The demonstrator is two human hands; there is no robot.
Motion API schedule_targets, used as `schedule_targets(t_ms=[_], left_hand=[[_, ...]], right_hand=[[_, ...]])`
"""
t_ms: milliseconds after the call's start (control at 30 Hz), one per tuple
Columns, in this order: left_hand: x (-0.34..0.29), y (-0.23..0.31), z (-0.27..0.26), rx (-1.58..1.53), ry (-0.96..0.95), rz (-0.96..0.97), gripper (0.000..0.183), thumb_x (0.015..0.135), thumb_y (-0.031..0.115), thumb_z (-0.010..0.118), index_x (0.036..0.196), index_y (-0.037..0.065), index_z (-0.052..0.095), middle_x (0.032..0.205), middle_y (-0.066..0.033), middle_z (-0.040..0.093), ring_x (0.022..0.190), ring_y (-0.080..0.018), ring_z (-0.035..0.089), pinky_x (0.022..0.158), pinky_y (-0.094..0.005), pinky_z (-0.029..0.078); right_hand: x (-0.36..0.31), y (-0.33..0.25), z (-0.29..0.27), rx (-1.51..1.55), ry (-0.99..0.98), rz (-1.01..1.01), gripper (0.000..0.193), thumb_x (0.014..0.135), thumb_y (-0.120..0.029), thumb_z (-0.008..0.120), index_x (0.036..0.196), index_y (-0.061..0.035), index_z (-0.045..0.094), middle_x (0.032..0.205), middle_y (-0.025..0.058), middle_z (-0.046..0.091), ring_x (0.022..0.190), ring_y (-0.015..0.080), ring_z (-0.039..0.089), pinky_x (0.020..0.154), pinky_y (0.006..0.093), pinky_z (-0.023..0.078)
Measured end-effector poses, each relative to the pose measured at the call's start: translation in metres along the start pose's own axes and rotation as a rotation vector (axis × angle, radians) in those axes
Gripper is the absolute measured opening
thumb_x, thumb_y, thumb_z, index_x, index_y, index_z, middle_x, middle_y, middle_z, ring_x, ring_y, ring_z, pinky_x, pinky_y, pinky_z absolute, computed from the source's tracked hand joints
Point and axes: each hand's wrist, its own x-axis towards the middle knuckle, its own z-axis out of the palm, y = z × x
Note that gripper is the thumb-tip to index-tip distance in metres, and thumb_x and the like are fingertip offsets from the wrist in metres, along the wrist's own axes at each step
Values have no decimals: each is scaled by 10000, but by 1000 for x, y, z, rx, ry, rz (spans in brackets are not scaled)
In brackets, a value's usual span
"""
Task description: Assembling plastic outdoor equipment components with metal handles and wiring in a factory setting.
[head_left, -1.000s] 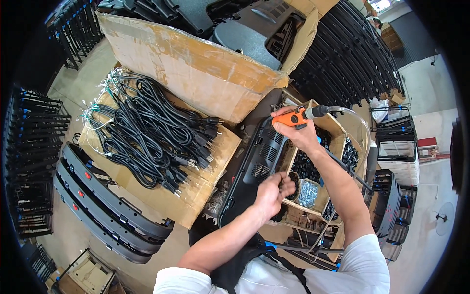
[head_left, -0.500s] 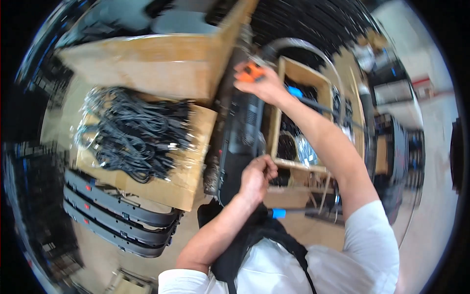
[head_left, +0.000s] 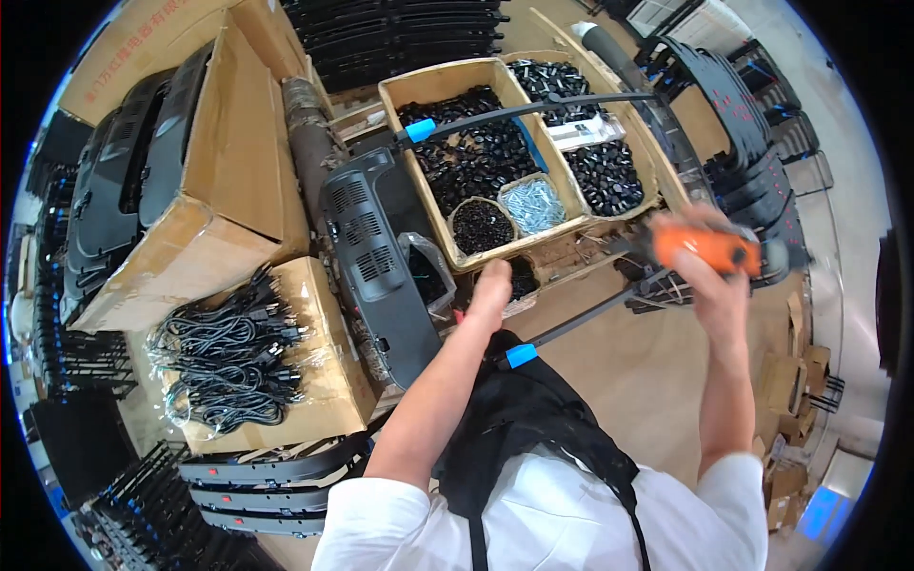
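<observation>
My right hand (head_left: 709,271) is wrapped round an orange power screwdriver (head_left: 700,249) with black parts, smeared by motion, right of the wooden parts tray (head_left: 447,81). My left hand (head_left: 492,288) reaches down at the tray's near edge, beside a small tub of black parts (head_left: 523,278); its fingertips are hidden. Left of the tray lies a black vented plastic housing (head_left: 395,319). Two dark bars with blue ends run to the right: one bar (head_left: 533,108) crosses over the tray, the other bar (head_left: 581,328) is nearer me.
The tray's compartments hold black caps (head_left: 476,143), silver screws (head_left: 533,205) and small dark screws (head_left: 482,226). Bundled power cords (head_left: 233,357) lie on a carton at left. Behind them a large cardboard box (head_left: 143,266) holds black housings. Curved dark panels (head_left: 257,500) are stacked below.
My right hand has swung from beyond the housing to the right of the tray, carrying the orange power screwdriver. My left hand has stayed close to the tray's near edge. The whole view has turned.
</observation>
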Motion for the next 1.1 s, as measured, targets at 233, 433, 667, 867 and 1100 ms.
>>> schedule_targets(t_ms=[233, 433, 667, 867, 1100], left_hand=[[-97, 20, 52, 1236, -299, 169, 684, 1090, 568, 360, 1136, -2, 734, 1142, -306, 731, 1132, -445, 701, 984, -567, 543], [-100, 4, 63, 1408, -146, 120, 750, 1097, 581, 361, 950, -13, 795, 1005, -260, 773, 979, -420, 761, 878, -539, 599], [-101, 3, 72, 1418, -30, 102, 638, 1088, 562, 429, 963, 46, 783, 911, -234, 767, 907, -443, 745, 881, -534, 590], [-109, 8, 77, 1321, 98, 81, 555, 1068, 537, 474, 1022, 63, 759, 954, -210, 777, 937, -417, 756, 868, -542, 598], [-170, -32, 106, 949, 616, 844, 194, 946, 269, 727, 894, 90, 672, 872, -110, 636, 825, -311, 630, 732, -443, 519]], right_hand=[[-162, 160, -160, 393, 510, 454, 491, 994, -162, 740, 1432, -57, 544, 1306, 89, 685, 1253, 241, 654, 1127, 482, 488], [-133, 394, -101, 751, 622, 766, 217, 1007, -243, 738, 1197, -183, 651, 1158, 2, 706, 1106, 180, 671, 1003, 439, 536], [-35, 473, 9, 1024, 509, 935, 288, 986, -284, 765, 1206, -124, 668, 1205, 62, 705, 1201, 231, 647, 1135, 437, 500], [-71, 344, -59, 361, -834, 899, 351, 1000, -359, 643, 1012, -15, 711, 819, 77, 711, 695, 166, 674, 561, 322, 493], [158, 179, -50, -283, -938, 122, 329, 971, -280, 737, 1067, 34, 759, 948, 93, 789, 944, 175, 735, 871, 341, 565]])
